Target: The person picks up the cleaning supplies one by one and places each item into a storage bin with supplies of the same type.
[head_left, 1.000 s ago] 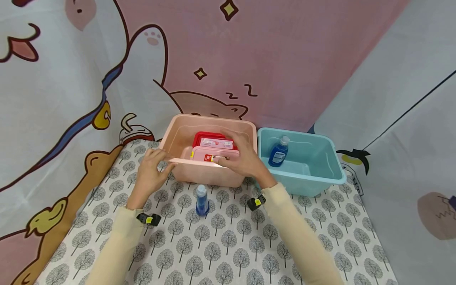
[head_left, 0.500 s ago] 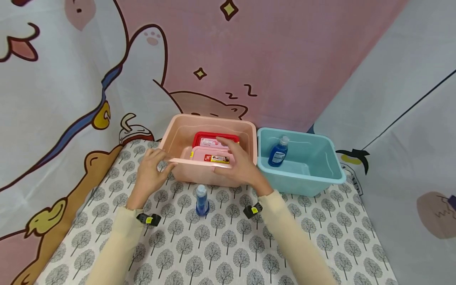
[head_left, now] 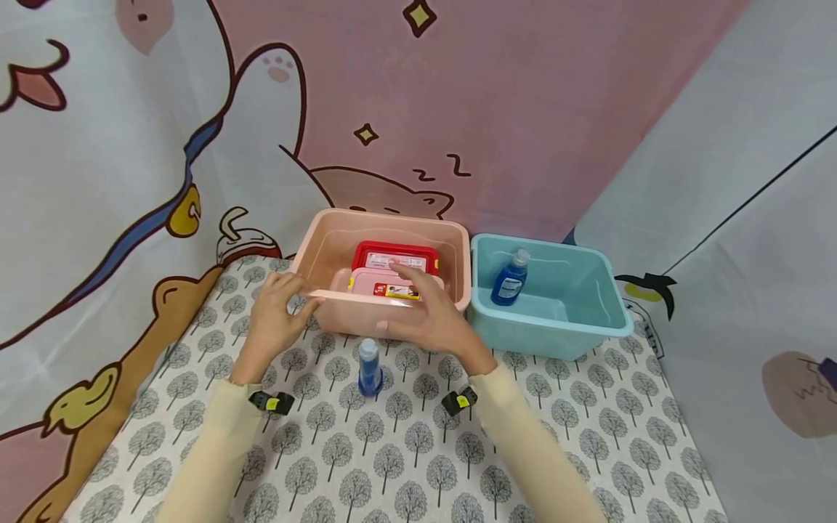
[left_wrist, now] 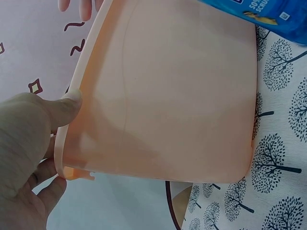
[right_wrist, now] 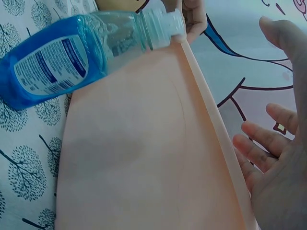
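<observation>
My left hand grips the front-left rim of the peach bin, thumb on the outer side as the left wrist view shows. Over the front right rim of that bin hovers my right hand, its fingers spread and holding nothing. Inside the bin lie a red-lidded box and, in front of it, a pink-lidded box with a red and yellow label. A blue bottle of liquid with a clear cap stands upright on the table before the bin; it shows large in the right wrist view.
To the right, close beside the peach bin, stands a light blue bin. Another blue bottle leans or stands at its left inside. A tree-patterned cloth covers the table, and a cartoon-printed curtain hangs behind.
My right hand has drawn back from over the boxes toward the bin's front rim, uncovering the pink-lidded box's label. My left hand has stayed on the rim.
</observation>
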Demonstrator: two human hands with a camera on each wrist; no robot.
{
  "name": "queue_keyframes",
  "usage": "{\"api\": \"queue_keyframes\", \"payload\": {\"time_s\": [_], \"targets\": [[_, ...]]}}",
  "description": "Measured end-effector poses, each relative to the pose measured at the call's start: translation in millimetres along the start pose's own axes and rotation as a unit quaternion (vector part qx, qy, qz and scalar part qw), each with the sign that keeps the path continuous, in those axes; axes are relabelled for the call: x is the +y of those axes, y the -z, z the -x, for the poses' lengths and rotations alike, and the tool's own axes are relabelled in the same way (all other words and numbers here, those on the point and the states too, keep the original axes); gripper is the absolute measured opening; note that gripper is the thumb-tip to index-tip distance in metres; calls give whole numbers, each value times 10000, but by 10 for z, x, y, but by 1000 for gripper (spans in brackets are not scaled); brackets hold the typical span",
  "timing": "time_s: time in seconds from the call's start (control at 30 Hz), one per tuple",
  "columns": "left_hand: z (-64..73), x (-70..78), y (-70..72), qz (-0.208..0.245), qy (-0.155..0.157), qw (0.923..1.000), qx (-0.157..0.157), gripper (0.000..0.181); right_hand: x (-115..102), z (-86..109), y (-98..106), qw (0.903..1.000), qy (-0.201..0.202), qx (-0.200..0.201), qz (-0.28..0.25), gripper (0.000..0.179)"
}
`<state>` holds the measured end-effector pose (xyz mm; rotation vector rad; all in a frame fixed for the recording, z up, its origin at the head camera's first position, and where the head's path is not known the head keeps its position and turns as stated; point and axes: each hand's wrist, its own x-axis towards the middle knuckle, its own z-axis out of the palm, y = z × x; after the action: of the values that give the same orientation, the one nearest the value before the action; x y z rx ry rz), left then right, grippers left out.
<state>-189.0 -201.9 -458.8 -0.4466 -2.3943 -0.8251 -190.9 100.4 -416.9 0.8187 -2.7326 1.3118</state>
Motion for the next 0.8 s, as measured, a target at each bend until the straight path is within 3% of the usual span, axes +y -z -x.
{"api": "queue_keyframes", "payload": {"time_s": [0.5, 0.8], "targets": [[-5, 7, 4, 8, 22, 10000, -1, 25, -35, 159, -97, 9988, 490, 64, -48, 94], [-4, -8, 1, -4, 37, 10000, -23, 25, -89, 250, -137, 9987, 463, -10, -215, 94]]}}
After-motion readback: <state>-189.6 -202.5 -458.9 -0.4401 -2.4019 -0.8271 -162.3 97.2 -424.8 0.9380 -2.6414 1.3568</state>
